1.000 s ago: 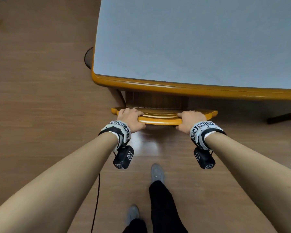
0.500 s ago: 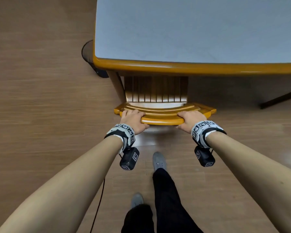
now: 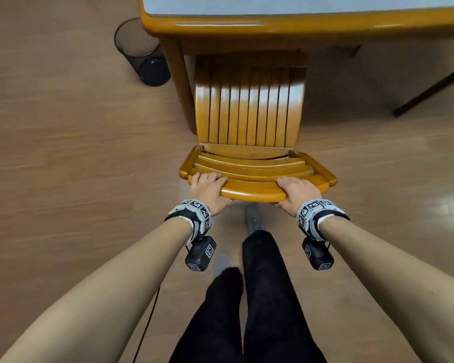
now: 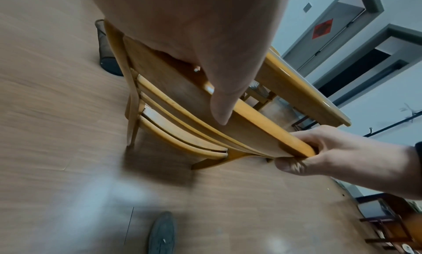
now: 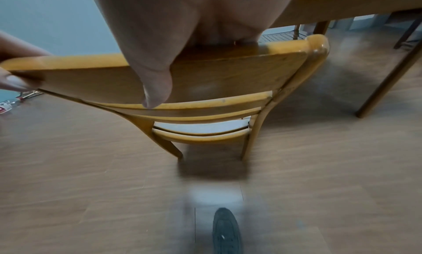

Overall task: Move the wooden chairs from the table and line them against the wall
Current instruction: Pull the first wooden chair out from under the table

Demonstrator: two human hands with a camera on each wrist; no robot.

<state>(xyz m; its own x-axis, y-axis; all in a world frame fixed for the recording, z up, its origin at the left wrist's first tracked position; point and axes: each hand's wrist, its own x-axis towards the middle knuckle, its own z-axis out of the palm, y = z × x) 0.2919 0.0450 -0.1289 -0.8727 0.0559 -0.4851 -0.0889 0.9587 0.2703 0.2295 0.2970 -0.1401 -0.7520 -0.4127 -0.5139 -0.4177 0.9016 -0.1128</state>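
Observation:
A wooden chair [image 3: 249, 113] with a slatted seat stands in front of me, most of its seat out from under the wooden table [image 3: 286, 24]. My left hand [image 3: 207, 187] grips the left end of the chair's top back rail [image 3: 254, 189], fingers over the top and thumb behind. My right hand [image 3: 295, 191] grips the right end of that rail the same way. In the left wrist view my left thumb [image 4: 219, 99] lies down the rail's back face [image 4: 182, 88]. In the right wrist view my right thumb [image 5: 155, 84] presses the back rail [image 5: 228, 73].
A black mesh waste bin [image 3: 142, 53] stands on the wood floor left of the table leg [image 3: 180, 82]. A dark slanted bar [image 3: 430, 87] crosses the floor at the right. My legs and grey shoe [image 3: 254, 218] are just behind the chair. A second chair [image 4: 258, 93] sits under the table.
The chair has slid back toward me out from under the table, so much more of its seat shows. Both hands keep their grip on the top rail. The bin has come into view.

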